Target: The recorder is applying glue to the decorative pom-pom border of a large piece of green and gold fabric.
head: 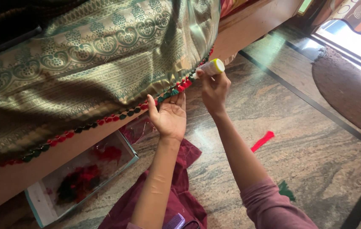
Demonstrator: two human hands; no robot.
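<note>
**Hands at the tasselled hem**

Your left hand (170, 115) sits palm-up at frame centre, fingers (179, 101) spread wide under the hem (117, 116) of red and green tassels, touching it. Your right hand (214, 89), just right of it, has its fingers closed around a small white tube (209, 68) with a yellow cap, its tip against the hem. The green and gold cloth (83, 55) fills the upper left, draped over a wooden ledge (248, 25). At lower left a box (81, 176) holds red and dark threads. A red tassel (262, 141) lies on the floor (316, 148), right of centre.
</note>
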